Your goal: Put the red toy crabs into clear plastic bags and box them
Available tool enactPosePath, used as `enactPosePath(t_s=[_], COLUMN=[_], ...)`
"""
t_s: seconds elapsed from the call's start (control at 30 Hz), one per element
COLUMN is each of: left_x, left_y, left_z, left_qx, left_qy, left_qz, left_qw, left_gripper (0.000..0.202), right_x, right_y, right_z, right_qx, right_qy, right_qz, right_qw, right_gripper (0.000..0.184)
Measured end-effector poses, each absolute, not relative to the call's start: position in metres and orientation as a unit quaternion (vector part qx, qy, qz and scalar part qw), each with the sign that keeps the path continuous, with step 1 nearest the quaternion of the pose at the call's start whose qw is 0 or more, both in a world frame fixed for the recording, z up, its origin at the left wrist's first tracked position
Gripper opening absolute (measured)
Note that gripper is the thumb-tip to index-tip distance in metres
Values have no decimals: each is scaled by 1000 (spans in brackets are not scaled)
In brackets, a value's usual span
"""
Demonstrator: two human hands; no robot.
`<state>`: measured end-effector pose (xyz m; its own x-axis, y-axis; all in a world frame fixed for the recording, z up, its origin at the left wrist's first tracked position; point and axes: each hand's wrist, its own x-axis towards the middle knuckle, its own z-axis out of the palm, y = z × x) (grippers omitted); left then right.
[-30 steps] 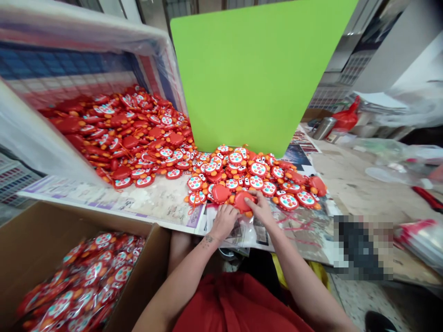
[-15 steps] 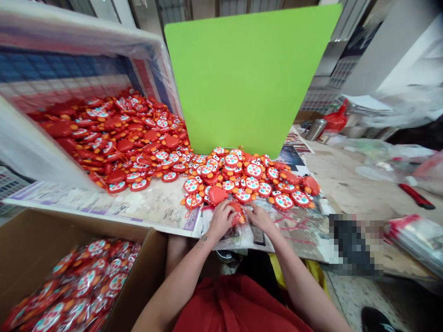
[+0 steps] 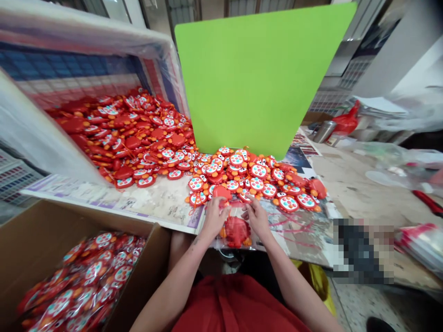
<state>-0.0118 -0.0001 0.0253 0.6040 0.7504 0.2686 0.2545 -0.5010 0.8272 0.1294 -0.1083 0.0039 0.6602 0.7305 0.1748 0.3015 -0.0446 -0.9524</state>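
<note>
A red crab-shaped toy (image 3: 236,232) with orange feet lies back side up inside a clear plastic bag (image 3: 226,243) at the table's near edge. My left hand (image 3: 215,216) pinches the bag's upper left side. My right hand (image 3: 256,216) has its fingers curled on the upper right side of the bag. A reddish strip shows between the two hands along the bag's top. Right beyond my fingers is a heap of the same toys (image 3: 256,184), with white faces and coloured dots.
A big lined box (image 3: 173,69) lies on its side at the left, spilling more toys. A cardboard box (image 3: 154,240) at lower left holds bagged toys. A green board (image 3: 263,83) stands behind the heap. Red strips (image 3: 294,226) lie right of my hands; a red-handled tool (image 3: 427,202) is farther right.
The toy has slid down toward me inside the bag and lies flat. My hands have shifted from around the toy to the bag's top end. The view has turned slightly left.
</note>
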Motion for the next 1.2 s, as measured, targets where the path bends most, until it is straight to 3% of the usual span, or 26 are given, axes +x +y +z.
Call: enactPosePath(t_s=[0.13,0.33,0.43,0.63,0.93,1.2], left_x=[-22,-22,-23,-26,-32,-36], left_y=[6,10,12,17,33,37], left_z=[6,7,8,-6,11,11], left_qx=[692,638,614,559,602,591], left_qy=[391,337,352,360,299,296], left_qz=[291,193,184,168,62,63], left_qw=[533,665,682,728,738,748], left_gripper=[48,22,23,22,34,32], right_x=[127,132,141,151,149,156], right_y=[-108,-103,-102,-107,-115,-123], right_z=[8,1,-6,-4,8,6], right_qx=[-669,-691,-721,-741,-715,-718], right_qy=[-364,-371,-382,-445,-504,-500], right_qz=[196,196,180,37,68,93], right_qw=[617,589,549,502,480,475], right_gripper=[47,45,42,32,28,29])
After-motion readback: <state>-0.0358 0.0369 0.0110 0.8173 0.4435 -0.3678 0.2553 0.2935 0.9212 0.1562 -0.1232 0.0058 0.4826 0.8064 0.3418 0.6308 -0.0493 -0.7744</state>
